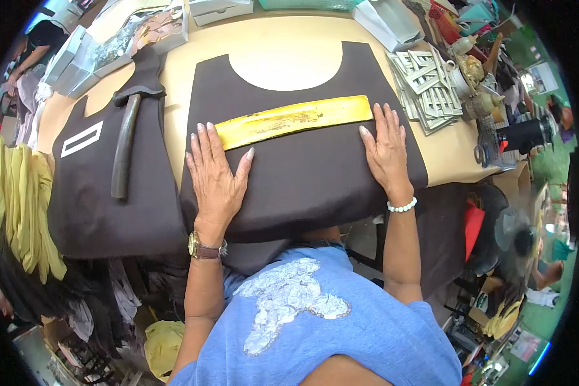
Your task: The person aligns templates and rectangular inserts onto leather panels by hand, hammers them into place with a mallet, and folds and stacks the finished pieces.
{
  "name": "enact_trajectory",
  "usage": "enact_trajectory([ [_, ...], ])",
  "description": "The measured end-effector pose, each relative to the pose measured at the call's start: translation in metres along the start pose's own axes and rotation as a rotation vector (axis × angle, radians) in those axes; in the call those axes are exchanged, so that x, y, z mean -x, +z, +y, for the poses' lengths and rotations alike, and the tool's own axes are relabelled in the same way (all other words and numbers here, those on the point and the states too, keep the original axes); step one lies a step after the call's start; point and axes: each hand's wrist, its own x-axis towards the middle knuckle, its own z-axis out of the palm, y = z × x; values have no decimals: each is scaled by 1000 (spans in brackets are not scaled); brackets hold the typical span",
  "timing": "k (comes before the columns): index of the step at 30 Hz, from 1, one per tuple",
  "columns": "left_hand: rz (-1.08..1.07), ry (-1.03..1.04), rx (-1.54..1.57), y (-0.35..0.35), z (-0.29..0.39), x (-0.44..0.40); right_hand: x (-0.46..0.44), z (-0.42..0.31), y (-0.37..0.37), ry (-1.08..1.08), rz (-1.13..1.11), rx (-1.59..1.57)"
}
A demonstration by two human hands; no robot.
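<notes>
A dark, sleeveless-shaped cloth panel (pixel 296 174) with a scooped neckline lies spread over the table. Across its upper part rests a slightly curved yellow strip (pixel 296 119) with brown smudges in the middle. My left hand (pixel 215 168) lies flat on the cloth by the strip's left end, fingers spread, a watch on the wrist. At the strip's right end, my right hand (pixel 388 148) also rests flat with fingers extended, a beaded bracelet below it. Neither hand grips anything. To the left, a hammer (pixel 126 145) lies on a second dark cloth piece (pixel 71 186) beside a white rectangular frame (pixel 82 139).
Stacked pale frames (pixel 426 87) sit at the table's right, near bottles (pixel 482 104) and scissors (pixel 480 154). Open boxes (pixel 154 32) stand at the back left. Yellow cloths (pixel 16 199) hang off the left side. Another person (pixel 38 48) is at the far left.
</notes>
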Motion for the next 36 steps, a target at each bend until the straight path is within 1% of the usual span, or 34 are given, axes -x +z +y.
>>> enact_trajectory([
  [4,8,-10,-11,-2,-1,5,0,14,0,29,45,-20],
  [9,13,-16,24,-5,2,5,1,10,-2,37,40,-2],
  [12,56,5,32,-15,6,0,-4,6,-8,-32,196,-57],
  [15,158,62,98,-24,15,-9,-12,-9,-18,-45,347,-346],
  [18,191,95,208,-19,23,-15,-14,-7,-5,159,364,-851],
  [19,168,70,204,-13,19,-13,-14,-1,4,289,330,-1106],
  [21,124,23,195,-1,6,-8,-14,10,2,329,354,-1231],
  [23,132,-12,237,-2,0,-3,-12,14,0,364,373,-1338],
  [26,126,-50,255,-7,3,-1,-12,13,0,350,348,-1310],
  [29,168,-45,261,-7,2,-2,-12,10,0,315,321,-1177],
  [32,212,-75,251,-8,5,-2,-10,-2,0,204,346,-859],
  [33,217,-91,251,-11,7,-2,-10,-2,-2,186,338,-709],
  [36,217,-107,220,-12,7,-1,-10,-3,-1,172,300,-569],
])
